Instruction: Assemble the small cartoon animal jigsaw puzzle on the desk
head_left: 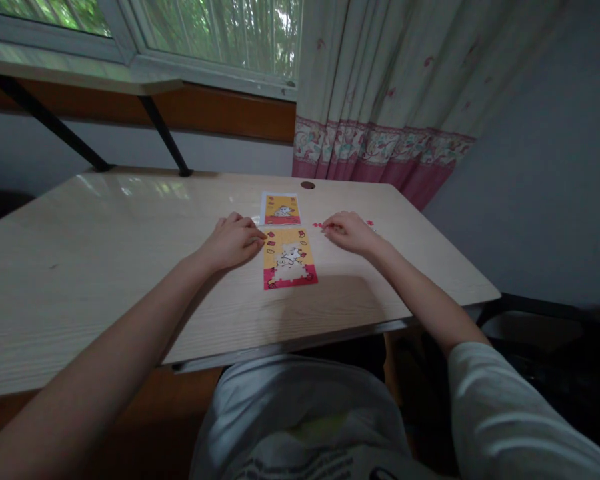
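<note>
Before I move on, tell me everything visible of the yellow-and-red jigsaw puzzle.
The rectangular yellow-and-red jigsaw puzzle, seemingly cardboard, lies flat on the pale wood-grain table, nearer the camera than a printed picture sheet. It is yellow above, red along the bottom, with small motifs and a white cartoon animal. A jagged gap inside bares the table. The left hand is at its left edge; contact is unclear.
</note>
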A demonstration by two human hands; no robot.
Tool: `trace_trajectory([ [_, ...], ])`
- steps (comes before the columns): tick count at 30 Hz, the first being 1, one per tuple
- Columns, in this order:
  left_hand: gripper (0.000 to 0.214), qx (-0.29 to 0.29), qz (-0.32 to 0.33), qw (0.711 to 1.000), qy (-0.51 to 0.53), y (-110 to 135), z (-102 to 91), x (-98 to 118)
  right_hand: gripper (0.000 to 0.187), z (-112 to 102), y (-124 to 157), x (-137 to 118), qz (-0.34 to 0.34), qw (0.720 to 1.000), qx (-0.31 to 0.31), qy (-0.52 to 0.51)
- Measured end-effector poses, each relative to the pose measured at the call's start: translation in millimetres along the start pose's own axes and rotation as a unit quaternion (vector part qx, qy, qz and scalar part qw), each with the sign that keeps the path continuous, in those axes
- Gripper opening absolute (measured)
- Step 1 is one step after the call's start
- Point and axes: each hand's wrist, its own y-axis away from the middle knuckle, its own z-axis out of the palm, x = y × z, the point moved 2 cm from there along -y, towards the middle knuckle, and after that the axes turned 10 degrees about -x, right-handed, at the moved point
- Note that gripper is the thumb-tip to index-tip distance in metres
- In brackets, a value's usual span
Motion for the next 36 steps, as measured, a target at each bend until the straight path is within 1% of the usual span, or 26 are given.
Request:
trace_trajectory([
  [3,0.039,0.001,0.01,1.0,-0.01,-1.3,2.5,-2.3,0.022,-19.0,7.2,27.2,0.057,0.998,0.018,0.008],
  [5,0.041,-0.002,0.014,1.0,-0.019,-2.0,3.5,-3.3,0.023,-32.1,16.7,48.2,0.119,0.993,0.005,0.023],
  [7,0.042,-0.004,0.014,1.0,-0.024,-2.3,3.8,-3.5,0.022,-42.6,29.5,67.8,0.199,0.979,-0.018,0.03],
  [10,0.041,-0.002,0.017,1.0,-0.024,-2.0,3.4,-2.7,0.018,-50.3,48.2,88.6,0.286,0.956,-0.051,0.031],
  [13,0.04,-0.004,0.018,1.0,-0.024,-1.5,2.9,-2.2,0.016,-49.4,56.6,100.0,0.34,0.934,-0.105,0.033],
  [15,0.04,-0.007,0.019,1.0,-0.024,-1.4,2.7,-2.3,0.014,-46.9,55.6,104.2,0.345,0.927,-0.147,0.024],
  [16,0.04,-0.006,0.02,1.0,-0.021,-1.4,2.7,-2.4,0.012,-45.8,53.9,105.6,0.336,0.928,-0.158,0.016],
  [17,0.039,-0.004,0.02,1.0,-0.017,-1.5,2.7,-2.6,0.012,-44.9,52.0,106.6,0.322,0.932,-0.164,0.005],
  [20,0.037,0.006,0.019,1.0,-0.005,-1.7,3.5,-3.4,0.019,-43.0,48.6,108.9,0.293,0.941,-0.168,-0.03],
  [26,0.038,0.007,0.021,1.0,-0.019,-2.2,5.3,-4.1,0.014,-40.0,50.7,112.0,0.302,0.93,-0.197,-0.075],
  [32,0.04,0.003,0.021,1.0,-0.005,-1.9,4.2,-4.2,0.014,-36.5,51.1,109.5,0.289,0.927,-0.206,-0.124],
  [36,0.039,0.002,0.021,1.0,-0.008,-1.9,5.1,-4.5,0.018,-34.5,51.4,110.9,0.299,0.926,-0.182,-0.142],
])
